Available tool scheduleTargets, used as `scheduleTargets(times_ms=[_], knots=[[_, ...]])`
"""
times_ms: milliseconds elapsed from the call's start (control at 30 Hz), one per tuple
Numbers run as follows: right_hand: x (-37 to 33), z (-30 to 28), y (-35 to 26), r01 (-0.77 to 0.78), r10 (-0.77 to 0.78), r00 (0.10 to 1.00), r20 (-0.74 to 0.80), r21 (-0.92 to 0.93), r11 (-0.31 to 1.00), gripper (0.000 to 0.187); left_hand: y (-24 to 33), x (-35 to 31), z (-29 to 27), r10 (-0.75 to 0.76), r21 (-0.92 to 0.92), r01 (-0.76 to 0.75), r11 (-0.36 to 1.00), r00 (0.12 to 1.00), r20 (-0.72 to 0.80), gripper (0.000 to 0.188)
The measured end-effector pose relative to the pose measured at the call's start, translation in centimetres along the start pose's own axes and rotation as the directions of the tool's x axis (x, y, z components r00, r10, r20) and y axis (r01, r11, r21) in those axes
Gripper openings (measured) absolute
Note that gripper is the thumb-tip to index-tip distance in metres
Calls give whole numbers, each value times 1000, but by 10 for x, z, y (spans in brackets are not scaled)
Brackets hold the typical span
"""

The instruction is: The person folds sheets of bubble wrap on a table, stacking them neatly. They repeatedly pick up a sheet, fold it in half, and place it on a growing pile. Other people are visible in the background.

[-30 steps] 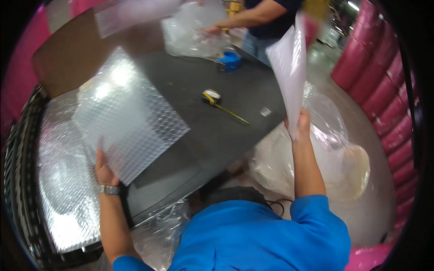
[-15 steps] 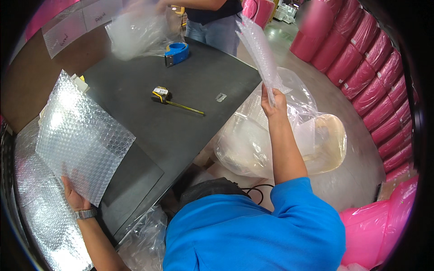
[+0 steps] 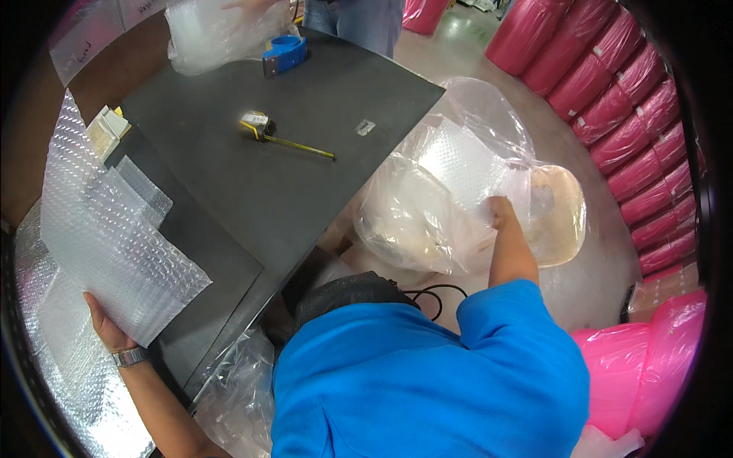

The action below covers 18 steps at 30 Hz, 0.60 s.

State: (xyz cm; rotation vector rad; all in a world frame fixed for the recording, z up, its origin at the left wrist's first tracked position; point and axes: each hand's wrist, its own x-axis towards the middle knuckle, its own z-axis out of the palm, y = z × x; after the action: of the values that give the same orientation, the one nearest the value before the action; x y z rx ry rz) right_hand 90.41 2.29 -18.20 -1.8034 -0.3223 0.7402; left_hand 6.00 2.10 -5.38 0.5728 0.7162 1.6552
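Observation:
My left hand [image 3: 113,330] grips a clear bubble wrap sheet [image 3: 114,221] by its near edge, at the left side of the dark table. The sheet stands tilted, and some of my fingers are hidden behind it. To the right, my right hand [image 3: 500,212] is closed at the edge of another bubble wrap sheet [image 3: 458,164]. That sheet is at the mouth of a large clear plastic bag [image 3: 405,221] beside the table; how far inside it reaches I cannot tell. Beneath my left hand lies silvery bubble material [image 3: 72,366].
A tape measure [image 3: 256,124], partly pulled out, and a blue tape dispenser [image 3: 285,55] lie on the dark table [image 3: 206,183]. Across it, a co-worker's hand [image 3: 252,6] is by a bundle of clear plastic [image 3: 217,38]. Pink wrapped rolls [image 3: 595,84] are stacked at right.
My right hand has swung down from beside the table corner to the plastic bag, carrying its sheet. The sheet in my left hand has tilted and shifted slightly left.

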Motion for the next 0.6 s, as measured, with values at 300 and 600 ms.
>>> scheduleTargets(times_ms=[300, 600], knots=[[-26, -79, -127, 291, -296, 951, 84, 71, 954, 45, 12, -8, -5, 2, -9, -3, 1000, 994, -114, 61], [40, -91, -32, -95, -121, 989, -85, -992, -79, 70, 17, -6, 5, 53, 46, -45, 998, 981, -185, 57]])
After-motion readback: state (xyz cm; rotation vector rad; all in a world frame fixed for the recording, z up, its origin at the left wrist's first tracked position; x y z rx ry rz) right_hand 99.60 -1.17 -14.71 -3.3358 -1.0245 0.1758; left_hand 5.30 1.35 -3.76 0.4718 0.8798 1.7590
